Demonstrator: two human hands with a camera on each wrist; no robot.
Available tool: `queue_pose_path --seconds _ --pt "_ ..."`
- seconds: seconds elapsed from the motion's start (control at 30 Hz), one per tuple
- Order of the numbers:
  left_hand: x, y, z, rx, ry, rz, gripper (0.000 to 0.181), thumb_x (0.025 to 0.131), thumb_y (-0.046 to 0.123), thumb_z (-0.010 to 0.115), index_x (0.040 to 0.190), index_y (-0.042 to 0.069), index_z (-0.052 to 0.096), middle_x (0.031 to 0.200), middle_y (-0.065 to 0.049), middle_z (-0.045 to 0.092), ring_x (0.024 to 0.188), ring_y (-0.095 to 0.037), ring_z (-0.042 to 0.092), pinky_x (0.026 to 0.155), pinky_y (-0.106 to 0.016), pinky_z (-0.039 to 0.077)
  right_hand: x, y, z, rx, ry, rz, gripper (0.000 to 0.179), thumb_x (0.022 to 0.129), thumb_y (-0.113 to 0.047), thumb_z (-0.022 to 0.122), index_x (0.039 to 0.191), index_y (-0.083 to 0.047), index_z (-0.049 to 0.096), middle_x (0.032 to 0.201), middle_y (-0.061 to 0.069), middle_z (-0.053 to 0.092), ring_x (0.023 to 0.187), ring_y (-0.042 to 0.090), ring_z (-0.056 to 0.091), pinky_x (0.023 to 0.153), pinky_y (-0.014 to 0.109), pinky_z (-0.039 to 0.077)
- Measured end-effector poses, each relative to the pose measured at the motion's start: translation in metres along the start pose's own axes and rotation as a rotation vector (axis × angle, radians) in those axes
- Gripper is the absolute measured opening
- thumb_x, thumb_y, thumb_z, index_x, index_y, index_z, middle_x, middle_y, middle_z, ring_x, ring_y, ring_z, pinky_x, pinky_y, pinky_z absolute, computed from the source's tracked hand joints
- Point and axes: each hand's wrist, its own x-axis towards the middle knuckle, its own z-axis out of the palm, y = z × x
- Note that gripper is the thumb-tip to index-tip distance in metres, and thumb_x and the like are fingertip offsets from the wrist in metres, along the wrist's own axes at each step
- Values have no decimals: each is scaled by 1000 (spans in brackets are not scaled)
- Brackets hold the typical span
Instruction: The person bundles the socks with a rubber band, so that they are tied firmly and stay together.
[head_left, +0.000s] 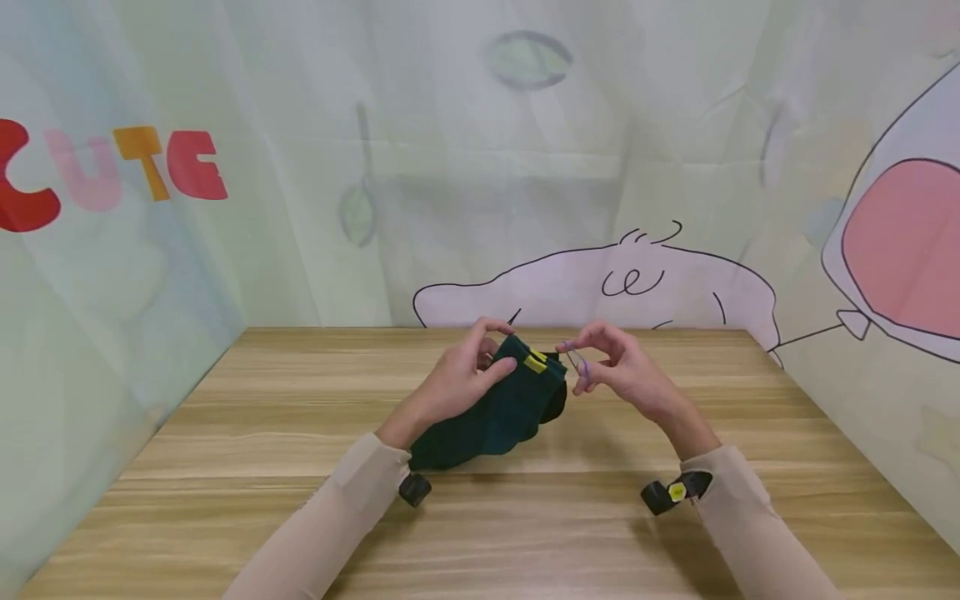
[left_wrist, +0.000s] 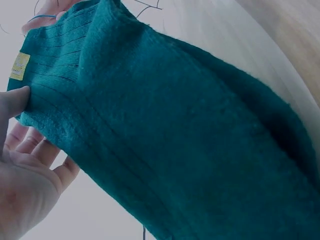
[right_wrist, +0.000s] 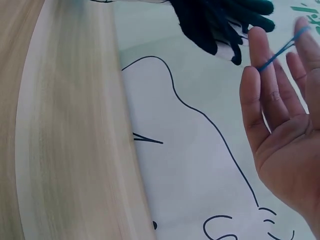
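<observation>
Head | hands apart | green knit (head_left: 510, 421) btwn, pinched by L hand (head_left: 459, 380) | R hand (head_left: 632, 375) holds thin band (head_left: 585, 371) beside

I have the cloth (head_left: 491, 427) in the left hand (head_left: 459, 382) over the table (head_left: 285, 400), its label (head_left: 536, 362) at the end toward the right hand (head_left: 626, 375). Just right of that end, the band (right_wrist: 280, 52) spans the right hand's digits. Behind the table I see the curtain (head_left: 450, 125), which also flanks it left and right.

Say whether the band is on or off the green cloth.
Off. The right hand holds the band stretched, with a gap between it and the cloth.
</observation>
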Motion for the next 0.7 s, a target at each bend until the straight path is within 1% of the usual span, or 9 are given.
queue_pose_path --seconds 0.07,0.17,0.2,0.3,0.37,0.43,0.57,0.67,0.7 --pt "0 0 -1 2 1 -1 39 102 16 60 136 14 42 100 -9 67 89 -21 69 86 -43 56 0 1 0 -12 9 -15 10 100 0 57 105 -7 60 125 9 66 71 24 70 71 37 59" --pt "0 0 -1 2 1 1 39 101 16 61 136 13 43 100 -9 67 89 -21 69 86 -42 56 -1 1 0 -12 5 -35 12 103 -7 55 101 -10 66 123 4 68 69 22 69 73 36 59" --pt "1 0 -2 2 0 1 39 101 16 60 136 13 43 100 -9 68 90 -21 69 86 -42 56 -1 1 0 -12 3 -40 13 103 -9 54 103 -11 67 123 3 69 69 22 69 73 36 59" --pt "1 0 -2 0 -1 5 40 102 16 60 137 11 42 100 -9 68 90 -21 69 86 -43 56 -2 3 -1 -20 2 -49 19 105 -15 53 114 -4 66 123 1 68 70 22 70 75 36 59" --pt "1 1 -3 -3 1 9 39 102 17 60 137 11 42 100 -9 67 91 -21 69 87 -43 56 -2 3 0 -33 12 -43 26 105 -17 52 122 0 62 124 2 67 72 22 70 76 36 59" --pt "1 0 -4 -6 6 13 39 102 17 60 137 11 43 100 -9 67 91 -21 70 87 -44 55 -2 3 0 -47 20 -35 31 104 -17 54 129 2 58 128 7 65 75 23 71 76 36 59" --pt "0 1 -5 -18 17 17 38 102 17 61 136 12 44 99 -9 68 90 -21 70 85 -44 56 -1 5 1 -76 14 -19 40 102 -12 58 140 -2 52 139 17 57 85 26 73 77 35 58" --pt "0 2 -5 -28 21 18 38 102 18 61 135 13 44 99 -9 68 88 -20 69 83 -43 56 1 8 0 -90 -36 -26 51 99 -14 63 147 -6 45 146 20 48 98 29 70 81 37 58" --pt "0 3 -5 -30 22 18 38 102 18 61 135 14 44 99 -9 68 88 -20 69 83 -43 56 1 8 0 -85 -58 -29 56 98 -17 66 148 -7 42 148 20 45 102 31 69 83 39 57"
